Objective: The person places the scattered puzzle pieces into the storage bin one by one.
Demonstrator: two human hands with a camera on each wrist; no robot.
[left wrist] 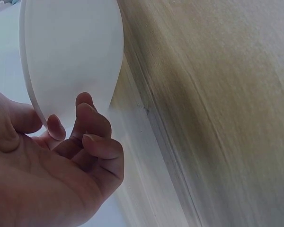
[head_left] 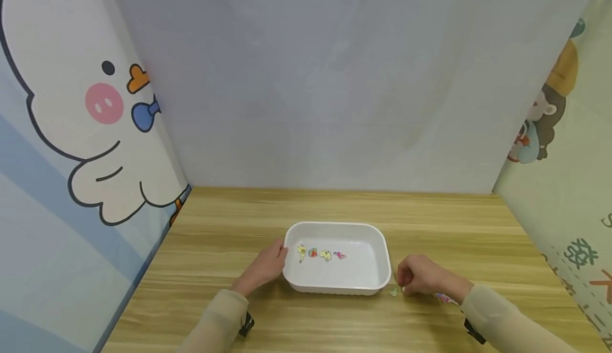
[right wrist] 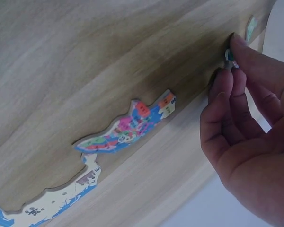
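My left hand (head_left: 268,263) grips the left end of a white tray (head_left: 354,273), with the thumb at the rim and the fingertips against the outer wall in the left wrist view. Several small colourful puzzle pieces (head_left: 325,255) lie in a row inside the tray. Just right of the tray, my right hand (head_left: 421,276) pinches a tiny puzzle piece (right wrist: 229,57) between thumb and fingers, mostly covered by them. A small green piece (head_left: 393,292) lies on the table between that hand and the tray. Under the right wrist lies a multicoloured map-like piece (right wrist: 128,127).
A long cream and blue map-like piece (right wrist: 52,198) touches or nearly touches the multicoloured one. The wood-grain table (head_left: 239,209) ends at a white curtain (head_left: 306,103) behind. Printed cloths hang along the left and right sides.
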